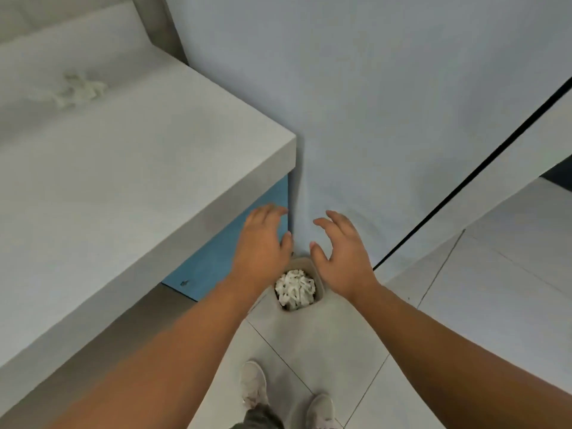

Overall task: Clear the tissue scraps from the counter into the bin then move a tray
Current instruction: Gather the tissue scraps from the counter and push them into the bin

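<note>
The left forearm (173,351) and right forearm (448,342) are bare down to the frame's lower corners, as are the left hand (263,243) and right hand (343,255). At bottom centre show two pale, off-white trainers (253,383) and, at the very edge, olive-grey trouser cloth (260,421).

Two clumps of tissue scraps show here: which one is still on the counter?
The faint clump far back on the counter, towards its left side. The other heap, bright white, sits inside the bin on the floor by the counter's corner.

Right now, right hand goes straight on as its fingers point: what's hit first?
Probably the pale wall behind the bin; nothing else shows ahead of the right hand. Depth unclear.
</note>
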The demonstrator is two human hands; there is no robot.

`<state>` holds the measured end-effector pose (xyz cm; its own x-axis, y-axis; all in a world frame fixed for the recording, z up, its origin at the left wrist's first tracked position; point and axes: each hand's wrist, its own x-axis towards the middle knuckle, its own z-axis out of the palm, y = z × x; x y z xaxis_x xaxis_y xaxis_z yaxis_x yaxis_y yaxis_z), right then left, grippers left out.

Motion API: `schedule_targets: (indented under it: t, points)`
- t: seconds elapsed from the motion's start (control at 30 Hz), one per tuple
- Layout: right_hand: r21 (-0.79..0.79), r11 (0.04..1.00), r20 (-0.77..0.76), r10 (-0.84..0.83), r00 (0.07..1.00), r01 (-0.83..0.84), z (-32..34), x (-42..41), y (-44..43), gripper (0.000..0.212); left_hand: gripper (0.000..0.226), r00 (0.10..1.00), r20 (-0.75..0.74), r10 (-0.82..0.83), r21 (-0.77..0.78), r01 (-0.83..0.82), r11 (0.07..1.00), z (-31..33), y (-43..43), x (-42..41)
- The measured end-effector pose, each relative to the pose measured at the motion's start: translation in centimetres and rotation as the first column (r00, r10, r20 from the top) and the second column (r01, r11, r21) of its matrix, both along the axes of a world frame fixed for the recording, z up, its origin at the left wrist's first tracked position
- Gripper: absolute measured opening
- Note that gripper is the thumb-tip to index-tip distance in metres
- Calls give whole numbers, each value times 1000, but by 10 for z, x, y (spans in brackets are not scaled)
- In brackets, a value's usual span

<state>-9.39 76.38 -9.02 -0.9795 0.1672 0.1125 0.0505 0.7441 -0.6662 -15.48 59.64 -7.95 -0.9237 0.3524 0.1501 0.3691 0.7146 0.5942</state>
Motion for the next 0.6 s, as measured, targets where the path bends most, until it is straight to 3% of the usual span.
schedule_targets:
  t: [0.4, 0.6]
  points:
    - [130, 954, -185, 290, 939, -269, 154, -59, -77, 57, 45, 946, -181, 269, 12, -271, 962, 134, -99, -5]
    - [199, 915, -199, 389, 900, -351, 180, -116, -138, 53, 46, 899, -200, 390, 11, -396, 918, 156, -170, -39]
